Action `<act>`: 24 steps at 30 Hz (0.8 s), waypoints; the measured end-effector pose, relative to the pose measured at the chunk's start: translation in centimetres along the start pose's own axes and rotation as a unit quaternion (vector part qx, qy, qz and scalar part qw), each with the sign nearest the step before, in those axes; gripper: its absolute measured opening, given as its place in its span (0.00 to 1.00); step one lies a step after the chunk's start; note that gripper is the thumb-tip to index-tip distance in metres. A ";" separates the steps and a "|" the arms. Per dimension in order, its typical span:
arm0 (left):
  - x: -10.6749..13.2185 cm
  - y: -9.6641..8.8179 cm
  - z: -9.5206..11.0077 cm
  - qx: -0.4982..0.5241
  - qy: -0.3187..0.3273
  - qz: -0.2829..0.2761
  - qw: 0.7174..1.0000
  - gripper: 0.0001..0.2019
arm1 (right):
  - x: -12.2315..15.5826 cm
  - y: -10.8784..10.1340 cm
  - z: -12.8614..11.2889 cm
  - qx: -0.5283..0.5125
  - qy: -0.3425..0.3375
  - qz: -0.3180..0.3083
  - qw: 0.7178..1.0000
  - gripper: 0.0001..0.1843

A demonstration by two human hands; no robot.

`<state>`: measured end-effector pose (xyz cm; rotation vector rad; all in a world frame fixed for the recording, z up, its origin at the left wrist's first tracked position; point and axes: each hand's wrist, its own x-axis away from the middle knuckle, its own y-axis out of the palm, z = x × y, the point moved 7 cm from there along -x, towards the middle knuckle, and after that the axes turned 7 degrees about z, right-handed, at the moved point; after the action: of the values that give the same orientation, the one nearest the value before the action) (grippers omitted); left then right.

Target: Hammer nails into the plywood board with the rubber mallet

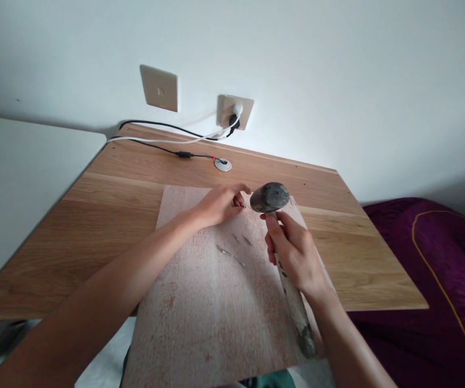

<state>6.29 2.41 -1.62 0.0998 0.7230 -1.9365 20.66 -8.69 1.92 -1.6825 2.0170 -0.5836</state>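
Observation:
My right hand [293, 250] is closed round the worn wooden handle of a hammer [271, 198], its dark metal head raised just above the board. My left hand [220, 203] pinches a small nail upright on the pale plywood board [200, 312], right next to the hammer head. Several loose nails [232, 253] lie on the board between my hands.
The board rests on a wooden desk [115, 215] against a white wall. Black and white cables [168, 141] run to a wall socket [234, 112] and a desk grommet [223, 164]. A purple cushion [438, 280] sits to the right.

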 end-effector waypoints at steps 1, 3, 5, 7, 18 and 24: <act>0.0 0.0 0.0 -0.003 -0.001 0.000 1.000 0.19 | 0.0 0.1 0.0 0.008 0.002 -0.008 1.000 0.21; 0.0 0.0 -0.1 -0.012 -0.003 0.002 1.000 0.20 | 0.0 0.3 0.0 0.026 0.005 -0.023 0.999 0.22; 0.0 -0.1 0.0 -0.018 -0.003 0.004 1.000 0.20 | -0.1 0.3 -0.1 0.021 0.005 -0.019 1.000 0.22; 0.0 -0.2 0.1 -0.016 0.000 0.002 1.000 0.20 | -0.1 0.1 -0.3 0.002 0.004 -0.002 1.000 0.23; -0.1 0.0 0.0 -0.016 0.010 0.001 1.000 0.19 | -0.3 0.8 -0.1 0.028 -0.001 -0.029 0.999 0.21; 0.0 0.1 -0.3 -0.015 0.008 0.003 1.000 0.21 | 0.4 0.2 0.4 0.005 0.027 -0.035 0.999 0.24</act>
<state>6.29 2.52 -1.94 0.0988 0.7600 -1.9208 20.66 -9.06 1.43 -1.7554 1.9957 -0.6692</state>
